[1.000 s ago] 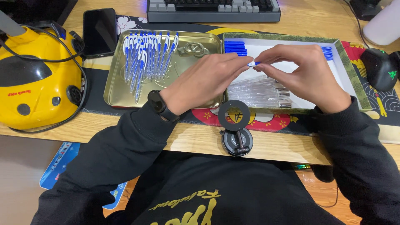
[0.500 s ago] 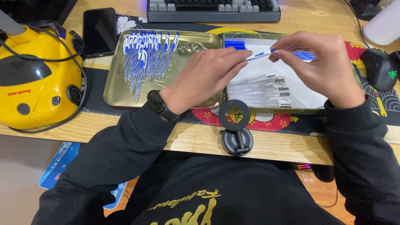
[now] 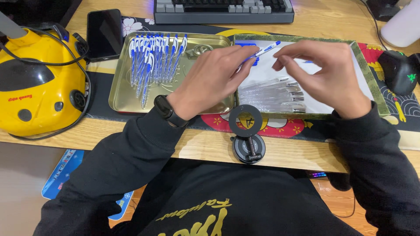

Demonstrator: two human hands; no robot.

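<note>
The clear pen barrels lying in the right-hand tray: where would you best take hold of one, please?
Take a clear barrel near its middle, from above, with finger and thumb across its width. The barrels lie flat, side by side, running left to right on the tray's white floor, so probably only their upper sides are free; the nearest one looks easiest.

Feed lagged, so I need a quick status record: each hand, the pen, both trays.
left hand: pinches blue-and-white pen, tip end raised
right hand: open-fingered beside the pen, not gripping it
gold tray: row of assembled blue-and-white pens
green-rimmed tray: clear pen barrels on white liner
desk front: round black stand
</note>
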